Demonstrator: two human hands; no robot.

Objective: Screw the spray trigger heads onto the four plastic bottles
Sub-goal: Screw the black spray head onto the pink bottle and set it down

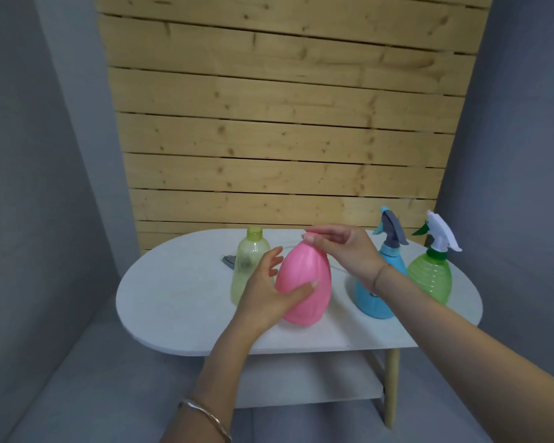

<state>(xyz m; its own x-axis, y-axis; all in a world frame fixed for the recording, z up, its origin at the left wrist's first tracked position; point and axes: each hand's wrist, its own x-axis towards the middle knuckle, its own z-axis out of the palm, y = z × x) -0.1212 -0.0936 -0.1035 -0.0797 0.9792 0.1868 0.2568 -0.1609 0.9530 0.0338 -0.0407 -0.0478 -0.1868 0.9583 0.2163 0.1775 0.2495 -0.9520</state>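
Pink, smooth egg-shaped bottle: my left hand wraps it, fingers spread. My right hand fingers pinch its top. Yellow bottle stands behind.

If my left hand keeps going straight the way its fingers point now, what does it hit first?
The left hand already wraps the pink bottle, fingers pointing up and away. Going straight on, it would probably brush the yellow-green bottle just behind, which has no trigger head; depth between them is unclear.
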